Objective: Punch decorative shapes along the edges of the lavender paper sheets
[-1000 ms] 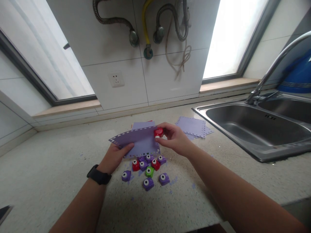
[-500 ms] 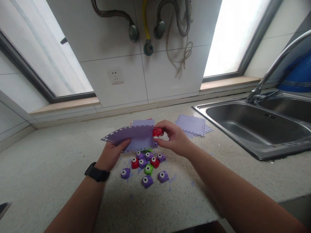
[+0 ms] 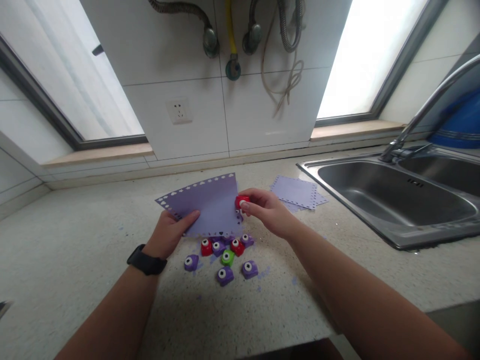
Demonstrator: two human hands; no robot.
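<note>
My left hand (image 3: 170, 235) grips a purple paper sheet (image 3: 210, 205) by its lower left corner; small shapes are punched along its edges. My right hand (image 3: 264, 210) pinches a small red craft punch (image 3: 241, 202) against the sheet's right edge. The sheet is held above the speckled countertop (image 3: 75, 250), tilted up toward me. Below it lie several small punches, purple (image 3: 225, 275), red (image 3: 206, 247) and green (image 3: 227, 257).
A stack of purple punched sheets (image 3: 298, 192) lies to the right, near a steel sink (image 3: 393, 200) with a tap (image 3: 420, 115). Purple paper bits dot the counter. A wall socket (image 3: 179, 111) and hoses (image 3: 258, 35) are on the tiled wall behind.
The sheet has tipped up from nearly flat so its face shows. The red punch has shifted a little down the right edge. Both hands keep their hold.
</note>
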